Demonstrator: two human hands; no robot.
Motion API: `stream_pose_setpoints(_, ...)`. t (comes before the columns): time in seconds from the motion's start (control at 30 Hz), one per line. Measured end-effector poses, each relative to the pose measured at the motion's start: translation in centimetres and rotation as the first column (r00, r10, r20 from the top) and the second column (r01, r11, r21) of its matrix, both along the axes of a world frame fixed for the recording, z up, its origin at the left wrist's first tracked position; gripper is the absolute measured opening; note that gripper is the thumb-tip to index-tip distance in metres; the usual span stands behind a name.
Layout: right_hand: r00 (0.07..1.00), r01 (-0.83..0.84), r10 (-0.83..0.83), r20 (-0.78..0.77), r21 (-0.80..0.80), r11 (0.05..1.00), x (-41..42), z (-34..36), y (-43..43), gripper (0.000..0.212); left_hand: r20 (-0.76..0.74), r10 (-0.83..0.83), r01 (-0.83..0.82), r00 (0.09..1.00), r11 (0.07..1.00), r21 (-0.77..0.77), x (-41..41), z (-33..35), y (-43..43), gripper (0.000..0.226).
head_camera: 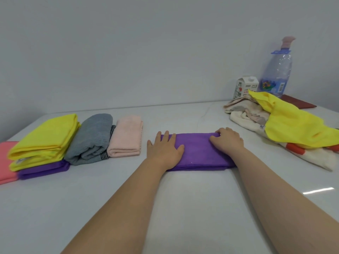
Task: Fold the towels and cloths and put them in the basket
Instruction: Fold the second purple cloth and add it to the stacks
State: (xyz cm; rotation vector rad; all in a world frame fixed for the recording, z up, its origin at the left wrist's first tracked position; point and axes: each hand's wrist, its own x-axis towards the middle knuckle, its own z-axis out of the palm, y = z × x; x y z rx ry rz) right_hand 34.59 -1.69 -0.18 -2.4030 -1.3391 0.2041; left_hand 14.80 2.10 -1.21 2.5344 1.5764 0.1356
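Both forearms reach out over the white tabletop to the purple cloth, which lies straight ahead as a narrow folded band, its long axis running left to right across the view. The left hand lies flat on the band's left end, fingers straight and spread, pressing it down. The right hand sits on the right end with its fingers curled over the far edge, seemingly pinching the far right corner; their tips are tucked under, so how much fabric they hold is hard to make out. The next fold, as I judge it, brings one short end across to the other, and the right hand is the one with a grip on an end to carry leftwards. Farther left lie finished pieces: a folded yellow cloth atop a lower purple cloth, a coral cloth cut off by the frame edge, then a grey towel and a pale pink towel. Farther right sits the unfolded heap, a loose yellow cloth over cream towels. Behind it stand a milk carton and a plastic bottle. No basket is in view
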Motion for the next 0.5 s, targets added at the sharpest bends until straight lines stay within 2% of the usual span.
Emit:
stream_pose_setpoints(0.13,0.993,0.020,-0.017,-0.113,0.026,0.999,0.2,0.6,0.1,0.027,-0.001,-0.005,0.005,1.000,0.999,0.043,0.1,0.1,-0.1,0.062)
stream_pose_setpoints(0.23,0.965,-0.021,0.071,-0.251,0.195,0.981,-0.3,1.0,0.1,0.012,0.023,-0.006,0.005,1.000,0.999,0.037,0.1,0.3,-0.1,0.063)
stream_pose_setpoints(0.33,0.871,0.019,0.163,-0.463,0.362,0.932,-0.8,2.6,-0.3,0.023,0.111,-0.014,0.010,0.994,0.999,0.040,0.0,1.0,0.0,0.067)
stream_pose_setpoints(0.37,0.835,0.013,0.212,-0.507,0.405,0.914,-0.9,3.3,-0.5,0.028,0.168,-0.030,0.023,0.985,0.999,0.044,0.0,1.4,0.0,0.068)
stream_pose_setpoints(0.43,0.798,-0.052,0.332,-0.503,0.491,0.869,-1.4,5.1,-0.8,0.033,0.371,-0.071,0.067,0.926,0.997,0.024,0.0,2.7,0.0,0.066)
stream_pose_setpoints(0.5,0.782,-0.144,0.433,-0.449,0.545,0.826,-2.1,6.9,-1.2,0.035,0.616,-0.092,0.136,0.783,0.990,-0.025,-0.1,4.6,-0.3,0.061)
